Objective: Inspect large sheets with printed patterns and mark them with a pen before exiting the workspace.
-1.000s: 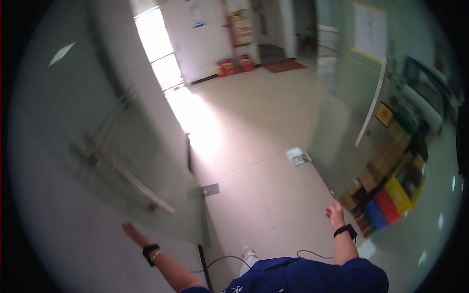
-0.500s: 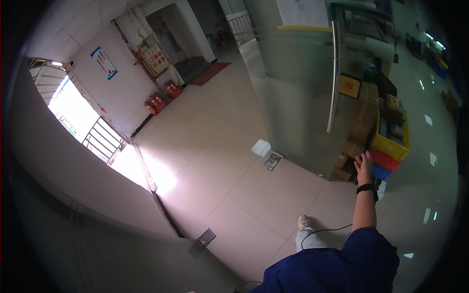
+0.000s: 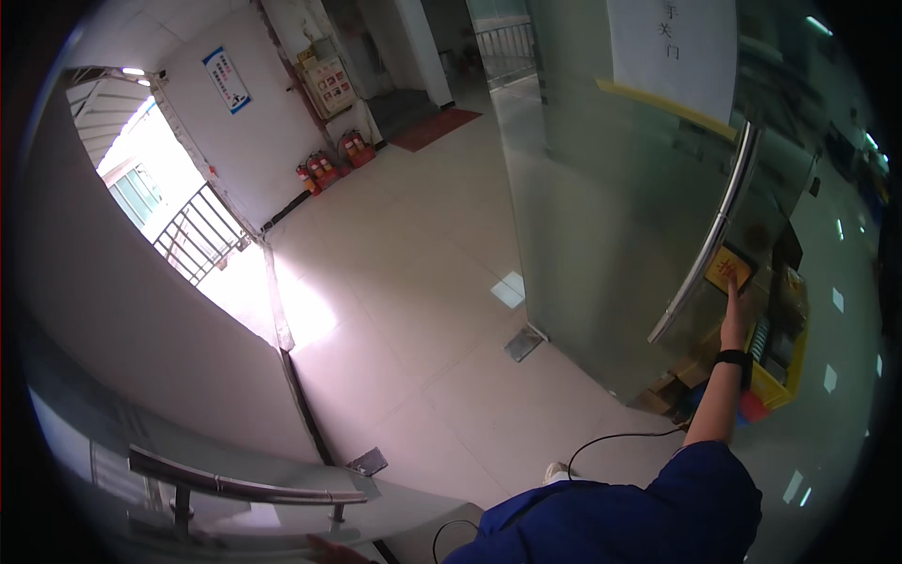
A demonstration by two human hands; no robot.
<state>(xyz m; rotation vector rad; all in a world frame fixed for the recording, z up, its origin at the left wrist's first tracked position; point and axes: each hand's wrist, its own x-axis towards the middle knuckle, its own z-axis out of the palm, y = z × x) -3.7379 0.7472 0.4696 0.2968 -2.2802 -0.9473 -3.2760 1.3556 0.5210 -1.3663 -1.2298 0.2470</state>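
Observation:
A glass door (image 3: 601, 254) with a long curved-looking metal pull handle (image 3: 703, 258) stands on the right. My right hand (image 3: 736, 315) reaches up to it, fingers stretched out over a yellow dark-edged square sign (image 3: 723, 266), to the right of the handle. Whether the palm presses the glass cannot be made out. At the lower edge my left hand (image 3: 334, 551) just enters, dark and partly cut off, below the metal handle (image 3: 254, 489) of a second glass door (image 3: 413, 512). Its fingers are too unclear to read.
Behind the right door stand cardboard boxes (image 3: 695, 373) and a yellow crate (image 3: 797, 371). Metal floor fittings (image 3: 524, 344) sit by the doors. Several red fire extinguishers (image 3: 319, 169) line the far wall near a reddish mat (image 3: 435, 130). Sunlight enters through a left doorway (image 3: 155, 179).
My right hand has risen from beside the crates to the yellow sign. The right door's handle now appears lower and slanted. My left hand and the left door's handle have come into view.

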